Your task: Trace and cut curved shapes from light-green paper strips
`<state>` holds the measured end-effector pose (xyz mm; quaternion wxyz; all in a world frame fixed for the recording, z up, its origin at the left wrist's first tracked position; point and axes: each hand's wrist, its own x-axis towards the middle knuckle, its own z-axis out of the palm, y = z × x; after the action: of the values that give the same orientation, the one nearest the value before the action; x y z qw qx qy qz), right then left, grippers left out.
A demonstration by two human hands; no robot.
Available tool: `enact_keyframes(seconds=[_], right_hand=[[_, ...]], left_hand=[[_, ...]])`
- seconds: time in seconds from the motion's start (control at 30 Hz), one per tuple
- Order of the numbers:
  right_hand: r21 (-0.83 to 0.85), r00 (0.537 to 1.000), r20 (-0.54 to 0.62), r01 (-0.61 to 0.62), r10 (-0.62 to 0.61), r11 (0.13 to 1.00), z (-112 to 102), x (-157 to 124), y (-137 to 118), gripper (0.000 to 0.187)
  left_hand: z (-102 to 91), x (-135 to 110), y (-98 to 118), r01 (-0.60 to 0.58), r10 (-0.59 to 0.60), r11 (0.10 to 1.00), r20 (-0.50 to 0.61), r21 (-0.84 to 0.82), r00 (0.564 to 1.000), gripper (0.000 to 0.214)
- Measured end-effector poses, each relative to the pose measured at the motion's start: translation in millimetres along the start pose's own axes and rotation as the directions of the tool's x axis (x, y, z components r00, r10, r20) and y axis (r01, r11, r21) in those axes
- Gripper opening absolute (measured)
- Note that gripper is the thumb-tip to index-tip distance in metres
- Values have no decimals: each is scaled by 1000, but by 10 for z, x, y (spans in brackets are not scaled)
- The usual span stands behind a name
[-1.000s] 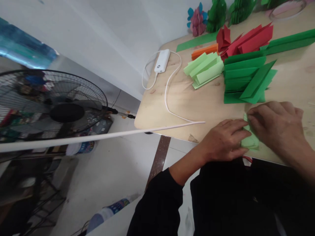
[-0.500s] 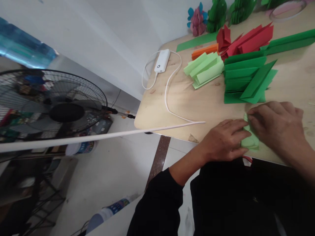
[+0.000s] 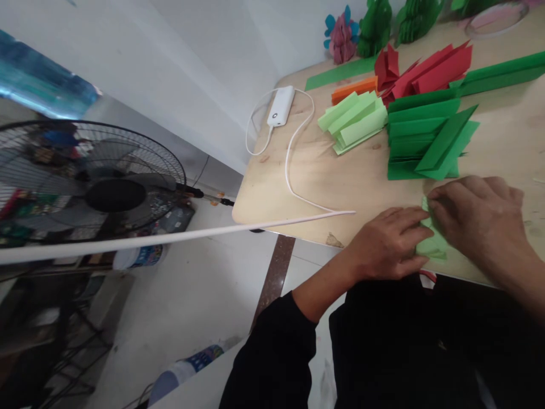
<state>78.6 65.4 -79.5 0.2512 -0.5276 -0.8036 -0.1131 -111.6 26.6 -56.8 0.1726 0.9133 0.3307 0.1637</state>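
Note:
A piece of light green paper (image 3: 432,245) lies at the table's near edge, partly hidden between my hands. My left hand (image 3: 389,244) presses on its left side with the fingertips, fingers bent. At the paper's far end, my right hand (image 3: 479,218) is closed, thumb and fingers pinched on the edge. Just beyond the right hand lie folded dark green papers (image 3: 426,133). Folded light green papers (image 3: 357,120) rest to their left.
Red folded papers (image 3: 430,74) and an orange one (image 3: 354,90) lie farther back. A white power bank (image 3: 281,106) with a white cable (image 3: 293,187) sits at the left. Paper figures (image 3: 342,37) and a tape roll (image 3: 496,20) stand behind. A fan (image 3: 114,193) is left of the table.
Both hands stay almost where they were on the light green paper. The visible part of the paper has shifted very slightly; nothing else has visibly moved.

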Motion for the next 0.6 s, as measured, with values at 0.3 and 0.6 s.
enact_keyframes(seconds=[0.3,0.6], right_hand=[[0,1000,2,4,-4,1000,-10,5,-2,20],[-8,1000,-7,25,-25,1000,-23,4,-3,22]], left_hand=[[7,-3,-2,-5,5,1000,-11,3,1000,38],[12,-11,5,-5,5,1000,-51,-6,999,39]])
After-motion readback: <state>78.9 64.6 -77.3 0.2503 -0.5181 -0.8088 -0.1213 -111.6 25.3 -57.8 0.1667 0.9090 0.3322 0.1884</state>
